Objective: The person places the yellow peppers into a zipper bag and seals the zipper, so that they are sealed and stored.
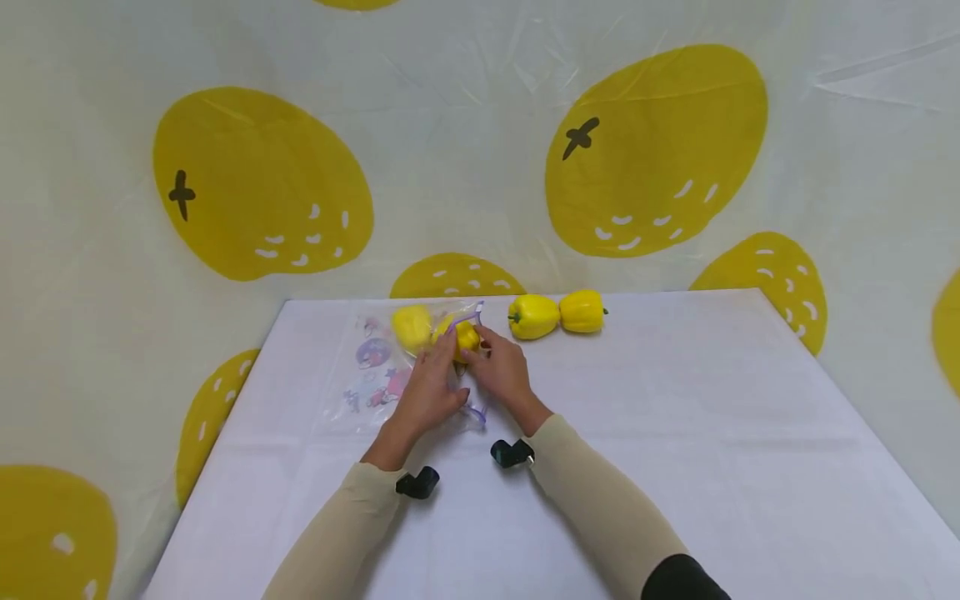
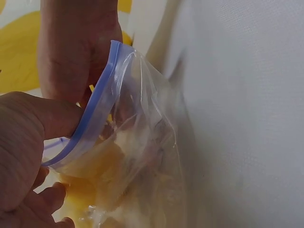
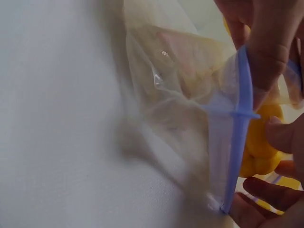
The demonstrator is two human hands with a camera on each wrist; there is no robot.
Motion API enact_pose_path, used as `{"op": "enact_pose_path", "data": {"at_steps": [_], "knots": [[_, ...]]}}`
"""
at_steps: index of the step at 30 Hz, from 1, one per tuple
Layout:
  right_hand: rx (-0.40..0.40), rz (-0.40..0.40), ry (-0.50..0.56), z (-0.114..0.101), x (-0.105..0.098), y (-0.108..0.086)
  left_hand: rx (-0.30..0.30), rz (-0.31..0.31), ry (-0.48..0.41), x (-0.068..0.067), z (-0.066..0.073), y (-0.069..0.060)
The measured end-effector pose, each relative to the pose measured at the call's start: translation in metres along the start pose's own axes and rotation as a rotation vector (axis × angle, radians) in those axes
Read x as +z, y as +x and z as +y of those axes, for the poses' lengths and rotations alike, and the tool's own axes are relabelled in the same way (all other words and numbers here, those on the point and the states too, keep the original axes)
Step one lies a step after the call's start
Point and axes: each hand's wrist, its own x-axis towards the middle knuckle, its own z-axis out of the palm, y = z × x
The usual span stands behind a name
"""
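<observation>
A clear zip bag (image 1: 358, 379) with a purple-blue zip edge and pink and purple prints lies at the table's back left. Through its film shows a yellow bell pepper (image 1: 412, 327). My left hand (image 1: 431, 392) grips the bag by its mouth, the thumb against the zip strip (image 2: 90, 114) in the left wrist view. At the opening, my right hand (image 1: 501, 367) holds another yellow bell pepper (image 3: 261, 147) between thumb and fingers. That pepper is partly hidden by the bag and the hands.
Just right of the bag, two more yellow bell peppers, a left one (image 1: 534, 317) and a right one (image 1: 582, 312), lie side by side near the back edge. A white cloth covers the table (image 1: 675, 400). Behind it hangs a fruit-patterned curtain (image 1: 465, 167).
</observation>
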Motion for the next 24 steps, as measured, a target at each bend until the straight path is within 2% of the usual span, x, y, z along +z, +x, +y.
{"op": "enact_pose_path", "data": {"at_steps": [5, 11, 19, 24], "knots": [[0.049, -0.024, 0.035, -0.001, -0.003, 0.003, -0.018, -0.004, -0.004, -0.002, 0.002, 0.001], [0.023, -0.06, -0.059, -0.003, 0.0, 0.009, -0.037, -0.02, 0.0, -0.003, 0.003, 0.002], [0.038, -0.009, 0.086, 0.0, 0.007, 0.011, -0.021, 0.004, -0.014, -0.005, 0.002, 0.002], [0.001, -0.012, -0.019, 0.001, 0.009, 0.013, -0.027, -0.008, -0.017, -0.006, 0.002, 0.003]]}}
